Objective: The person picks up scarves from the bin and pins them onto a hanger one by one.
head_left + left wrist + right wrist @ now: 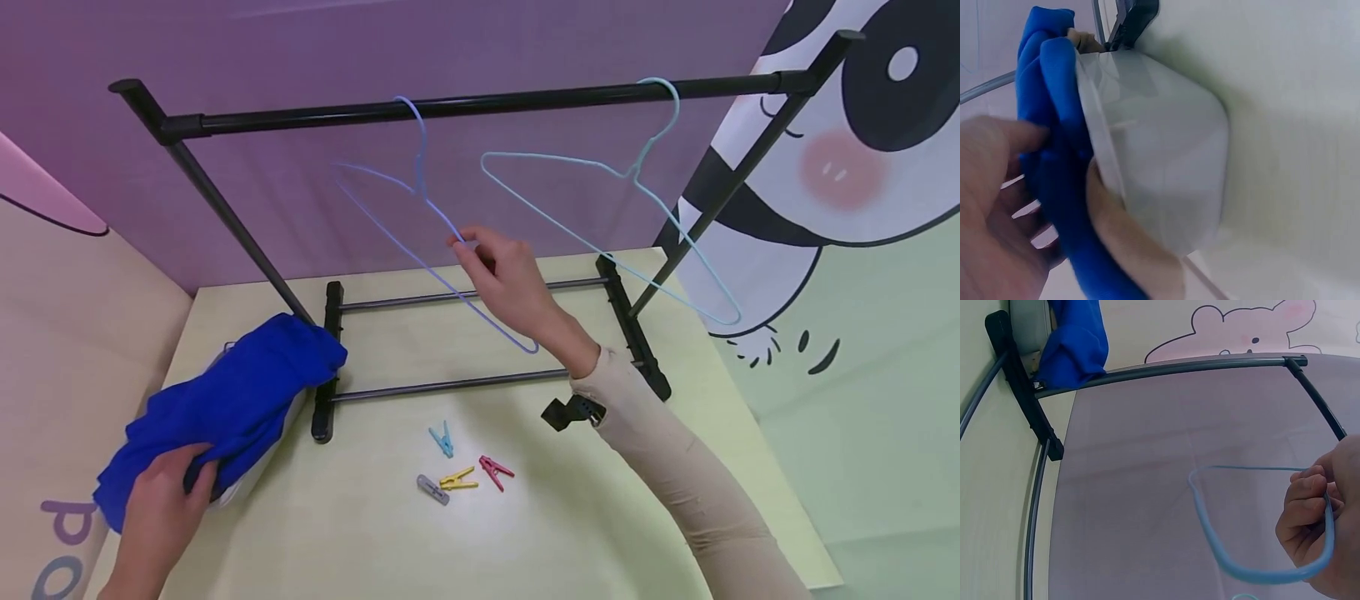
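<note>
One pale table [337, 542] bears a black rack [517, 102]; at the rack's left, a blue cloth [240, 375] drapes over a white bin [1160, 144]; a green hanger [635, 172] and a purple hanger [422, 167] hook over the rack; the right hand [513, 283] pinches the purple hanger's upper slope; the left hand [167, 500] touches the cloth, though I cannot tell whether it grips; four clothespins [452, 482] lie in front.

A violet triangular hanger [422, 192] hangs left of an aqua triangular hanger [636, 172] on the black tubular rack [525, 102]; near left, blue cloth [232, 375] lies over a white plastic bin [1163, 144].
</note>
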The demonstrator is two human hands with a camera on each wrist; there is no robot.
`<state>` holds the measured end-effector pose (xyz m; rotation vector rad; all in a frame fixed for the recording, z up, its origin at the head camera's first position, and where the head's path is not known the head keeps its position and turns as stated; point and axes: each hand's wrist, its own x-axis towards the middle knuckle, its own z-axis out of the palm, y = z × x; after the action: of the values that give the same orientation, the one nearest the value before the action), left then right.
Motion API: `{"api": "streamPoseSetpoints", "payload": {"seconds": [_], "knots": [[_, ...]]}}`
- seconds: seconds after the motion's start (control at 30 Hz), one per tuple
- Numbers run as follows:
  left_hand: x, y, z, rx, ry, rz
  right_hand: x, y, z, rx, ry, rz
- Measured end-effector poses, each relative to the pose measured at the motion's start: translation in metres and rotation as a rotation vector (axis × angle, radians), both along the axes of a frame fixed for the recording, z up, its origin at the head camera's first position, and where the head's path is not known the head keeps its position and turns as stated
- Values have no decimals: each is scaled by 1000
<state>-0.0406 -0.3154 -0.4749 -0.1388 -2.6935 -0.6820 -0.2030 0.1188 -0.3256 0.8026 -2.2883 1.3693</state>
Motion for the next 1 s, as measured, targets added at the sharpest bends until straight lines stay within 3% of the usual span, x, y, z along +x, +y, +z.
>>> {"api": "streamPoseSetpoints", "payload": {"seconds": [0.13,0.33,0.43,0.57,0.87,1.0], "knots": [[-10,-4,8,17,-51,-13,0,1,3,5,1,3],[-39,-27,13,55,44,48,0,3,5,-16,-1,-1],[-46,-43,15,-7,-61,125,-1,3,3,-26,2,6],[-47,-60,17,-81,-230,146,1,2,1,-29,-12,11],[-46,-72,32,-57,-277,83,2,1,2,-33,-16,6],[-41,-73,38,-52,-316,111,0,2,2,-17,2,30]]}}
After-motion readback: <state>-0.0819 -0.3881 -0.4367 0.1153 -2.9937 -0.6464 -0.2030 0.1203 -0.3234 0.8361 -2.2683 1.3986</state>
